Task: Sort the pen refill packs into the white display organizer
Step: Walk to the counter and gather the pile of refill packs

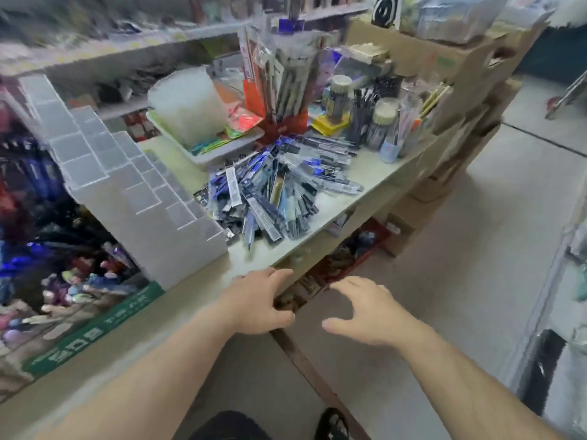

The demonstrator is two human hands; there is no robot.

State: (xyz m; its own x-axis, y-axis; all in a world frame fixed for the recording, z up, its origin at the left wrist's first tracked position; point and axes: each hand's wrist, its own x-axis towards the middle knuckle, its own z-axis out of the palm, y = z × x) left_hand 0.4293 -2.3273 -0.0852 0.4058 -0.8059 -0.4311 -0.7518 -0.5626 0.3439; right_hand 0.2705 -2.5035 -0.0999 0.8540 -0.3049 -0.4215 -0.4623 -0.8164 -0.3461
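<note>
Shelf goods point(57, 281) and far shelves point(127, 42) blur.

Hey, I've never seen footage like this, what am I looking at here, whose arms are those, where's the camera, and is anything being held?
There is no machine here. The one picture comes from a wide-angle camera worn on a person's head, looking forward and down, so the two bare arms reaching in from the bottom are that person's own.

The left hand is at the near edge of the counter, fingers spread. The right hand hovers off the counter's edge over the floor, fingers relaxed. Neither has a grip on anything.

On the counter lies a loose pile of pen refill packs, long thin packets, mostly blue and black. To their left stands the white display organizer, a stepped rack of small open compartments; I see no packs in it. Behind the pile sit a tray and cups of pens. The picture is blurred, so the printing can't be read.
</note>
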